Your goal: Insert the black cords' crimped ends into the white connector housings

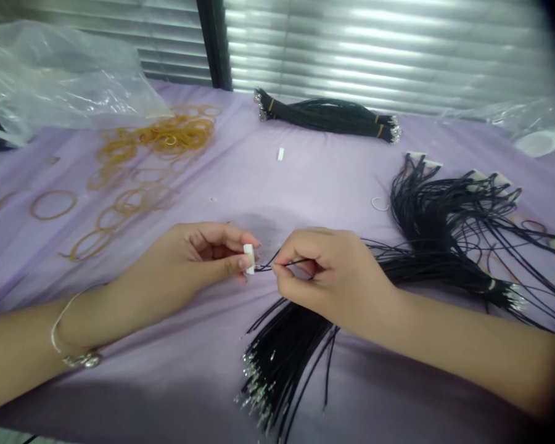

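Note:
Between the thumb and fingers of my left hand [208, 253] is a small white connector housing [249, 259], held upright. My right hand [326, 265] pinches a thin black wire [298, 262] just to the right of it. The wire's end points at the housing, and another dark wire runs between the two; whether the pinched end is inside the housing cannot be made out. Under my right hand a thick bundle of black wires [287, 351] with silvery crimped tips lies fanned toward the table's front edge.
Yellow rubber bands [166, 139] lie scattered at left, near a clear plastic bag [69, 80]. A tied black wire bundle [324, 114] lies at the back. Wires with white connectors [425, 216] heap at right. One loose white connector [280, 154] rests on the purple cloth [240, 179].

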Motion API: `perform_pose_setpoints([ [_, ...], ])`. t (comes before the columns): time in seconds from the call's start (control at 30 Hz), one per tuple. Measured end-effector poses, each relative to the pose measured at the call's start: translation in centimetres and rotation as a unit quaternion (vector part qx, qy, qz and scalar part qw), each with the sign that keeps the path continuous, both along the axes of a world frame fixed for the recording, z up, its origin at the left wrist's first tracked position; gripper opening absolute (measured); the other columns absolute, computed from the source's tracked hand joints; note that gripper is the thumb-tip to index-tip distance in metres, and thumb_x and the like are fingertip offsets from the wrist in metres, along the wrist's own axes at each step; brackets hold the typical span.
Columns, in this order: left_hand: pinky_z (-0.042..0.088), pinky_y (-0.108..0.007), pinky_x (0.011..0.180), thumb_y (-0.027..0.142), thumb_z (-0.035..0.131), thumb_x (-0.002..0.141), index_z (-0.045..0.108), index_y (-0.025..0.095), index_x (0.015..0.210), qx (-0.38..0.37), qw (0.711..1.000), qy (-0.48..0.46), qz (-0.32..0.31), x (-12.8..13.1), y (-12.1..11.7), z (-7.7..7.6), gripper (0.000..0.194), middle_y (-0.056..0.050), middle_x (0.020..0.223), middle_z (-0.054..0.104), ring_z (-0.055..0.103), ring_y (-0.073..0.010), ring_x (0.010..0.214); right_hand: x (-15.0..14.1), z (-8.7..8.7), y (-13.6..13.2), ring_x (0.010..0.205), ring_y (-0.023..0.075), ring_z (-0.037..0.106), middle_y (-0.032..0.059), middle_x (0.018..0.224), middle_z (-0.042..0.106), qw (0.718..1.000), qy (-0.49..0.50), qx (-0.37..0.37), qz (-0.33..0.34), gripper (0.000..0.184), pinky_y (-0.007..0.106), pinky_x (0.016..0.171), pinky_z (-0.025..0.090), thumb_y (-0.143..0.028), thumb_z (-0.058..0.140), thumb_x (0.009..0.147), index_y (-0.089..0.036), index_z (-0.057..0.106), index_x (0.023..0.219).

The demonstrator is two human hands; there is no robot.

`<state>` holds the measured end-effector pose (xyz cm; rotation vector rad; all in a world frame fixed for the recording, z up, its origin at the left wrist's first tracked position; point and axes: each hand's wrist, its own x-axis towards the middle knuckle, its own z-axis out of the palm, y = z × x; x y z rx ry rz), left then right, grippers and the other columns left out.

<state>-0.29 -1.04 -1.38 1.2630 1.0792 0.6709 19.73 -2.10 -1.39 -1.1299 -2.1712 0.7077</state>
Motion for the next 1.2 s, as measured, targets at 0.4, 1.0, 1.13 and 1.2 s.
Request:
perform_pose_setpoints([
  [0.4, 0.049, -0.007, 0.061, 0.017, 0.069, 0.073, 0.069, 0.021, 0.085, -0.015, 1.000, 0.003, -0.003, 0.0, 0.1, -0.3, 0.012, 0.004, 0.073, 0.068, 0.062, -0.0038, 0.062, 0.0, 0.2, 0.2, 0.054, 0.0027, 0.043, -0.0043, 0.060, 0.054, 0.998, -0.044, 0.024, 0.029, 0.011, 0.017, 0.055, 0.033, -0.011, 0.056, 0.071, -0.015, 0.065, 0.066],
  [1.0, 0.049, -0.009, 0.065, 0.013, 0.066, 0.076, 0.065, 0.012, 0.088, -0.034, 0.998, 0.011, -0.050, 0.3, 0.3, 0.7, 0.012, 0.002, 0.077, 0.068, 0.062, -0.0048, 0.069, 0.4, -0.1, 0.7, 0.061, 0.0024, 0.047, -0.0041, 0.072, 0.057, 0.992, -0.032, -0.076, 0.091, 0.013, 0.016, 0.058, 0.037, -0.017, 0.046, 0.084, -0.014, 0.058, 0.081],
  [1.13, 0.044, -0.003, 0.060, 0.008, 0.065, 0.075, 0.065, 0.011, 0.084, -0.061, 0.998, 0.028, -0.017, 0.5, 0.5, 1.2, 0.009, 0.005, 0.068, 0.065, 0.059, -0.0009, 0.061, 0.3, -0.1, 0.5, 0.057, 0.0014, 0.045, -0.0058, 0.066, 0.055, 0.993, -0.026, -0.106, 0.041, 0.008, 0.015, 0.055, 0.034, -0.015, 0.048, 0.079, -0.014, 0.056, 0.076],
  [1.2, 0.043, -0.001, 0.060, 0.005, 0.063, 0.076, 0.066, 0.011, 0.082, -0.062, 0.998, 0.028, -0.013, 0.5, 0.6, 1.2, 0.009, 0.005, 0.068, 0.064, 0.058, 0.0001, 0.061, 0.2, -0.1, 0.5, 0.058, 0.0022, 0.045, -0.0053, 0.066, 0.055, 0.993, -0.036, -0.106, 0.034, 0.007, 0.016, 0.055, 0.034, -0.014, 0.048, 0.078, -0.013, 0.054, 0.075],
])
